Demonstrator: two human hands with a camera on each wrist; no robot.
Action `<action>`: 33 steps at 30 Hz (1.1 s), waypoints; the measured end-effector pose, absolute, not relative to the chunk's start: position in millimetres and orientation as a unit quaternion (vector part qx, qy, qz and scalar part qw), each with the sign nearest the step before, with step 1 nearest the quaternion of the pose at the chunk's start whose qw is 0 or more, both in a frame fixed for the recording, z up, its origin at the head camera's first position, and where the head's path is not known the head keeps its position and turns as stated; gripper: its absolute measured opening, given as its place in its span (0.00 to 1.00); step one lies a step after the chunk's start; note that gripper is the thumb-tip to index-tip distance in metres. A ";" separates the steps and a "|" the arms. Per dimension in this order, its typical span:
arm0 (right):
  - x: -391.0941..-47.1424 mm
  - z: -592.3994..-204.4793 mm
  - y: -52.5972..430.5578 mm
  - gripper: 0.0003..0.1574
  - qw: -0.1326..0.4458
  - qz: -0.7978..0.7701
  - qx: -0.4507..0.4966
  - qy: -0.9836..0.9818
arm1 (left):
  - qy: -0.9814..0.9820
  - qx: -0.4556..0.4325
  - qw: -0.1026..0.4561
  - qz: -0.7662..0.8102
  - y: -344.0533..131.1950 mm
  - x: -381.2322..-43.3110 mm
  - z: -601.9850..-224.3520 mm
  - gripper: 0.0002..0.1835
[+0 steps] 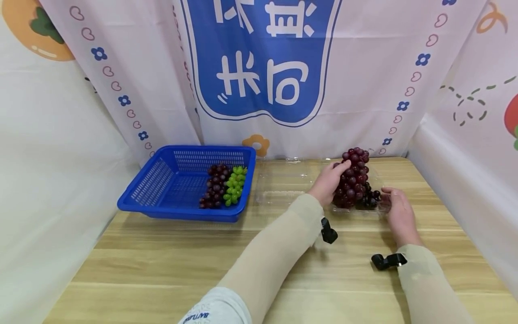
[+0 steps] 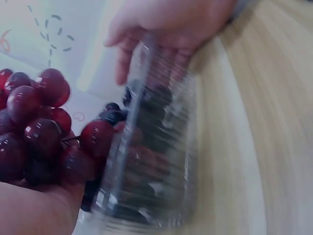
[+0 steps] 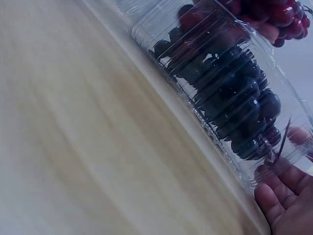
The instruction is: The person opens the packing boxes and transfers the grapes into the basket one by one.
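Observation:
My left hand (image 1: 327, 183) grips a large bunch of dark red grapes (image 1: 353, 177), thumb over its near side, above a clear plastic box (image 2: 183, 171). Inside that box lies a bunch of black grapes (image 3: 239, 98), seen through its ribbed wall in the right wrist view. At the right end of the box, my right hand (image 1: 400, 216) holds the wall, fingers on the outside and low against the corner. The lower part of the red bunch overlaps the box in the head view.
A blue plastic basket (image 1: 141, 200) stands on the left of the wooden table (image 1: 170, 256), with a dark purple grape bunch (image 1: 214, 186) and a green grape bunch (image 1: 235, 185) at its right side. A clear lid-like plastic piece (image 1: 283, 180) lies between basket and box. Printed cloth (image 1: 356, 90) hangs behind.

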State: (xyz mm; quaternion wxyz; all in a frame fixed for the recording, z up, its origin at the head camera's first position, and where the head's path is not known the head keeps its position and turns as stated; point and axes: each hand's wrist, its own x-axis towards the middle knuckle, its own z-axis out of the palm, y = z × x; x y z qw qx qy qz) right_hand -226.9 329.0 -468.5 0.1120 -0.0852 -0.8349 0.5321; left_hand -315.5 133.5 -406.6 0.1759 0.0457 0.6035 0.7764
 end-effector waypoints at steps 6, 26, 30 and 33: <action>-226.5 -468.3 328.9 0.45 0.108 0.530 -0.083 -0.837 | 0.481 0.054 0.189 0.855 130.6 -314.4 -390.9 0.19; -229.2 -468.1 324.6 0.43 0.097 0.533 -0.101 -0.835 | 0.481 0.224 0.107 0.841 67.6 -310.3 -300.9 0.26; -227.6 -467.6 324.0 0.43 0.089 0.538 -0.103 -0.832 | 0.549 0.193 0.056 0.811 45.0 -316.9 -289.4 0.32; -225.9 -466.7 323.5 0.43 0.086 0.540 -0.103 -0.831 | 0.593 0.182 0.031 0.783 26.9 -321.3 -283.2 0.33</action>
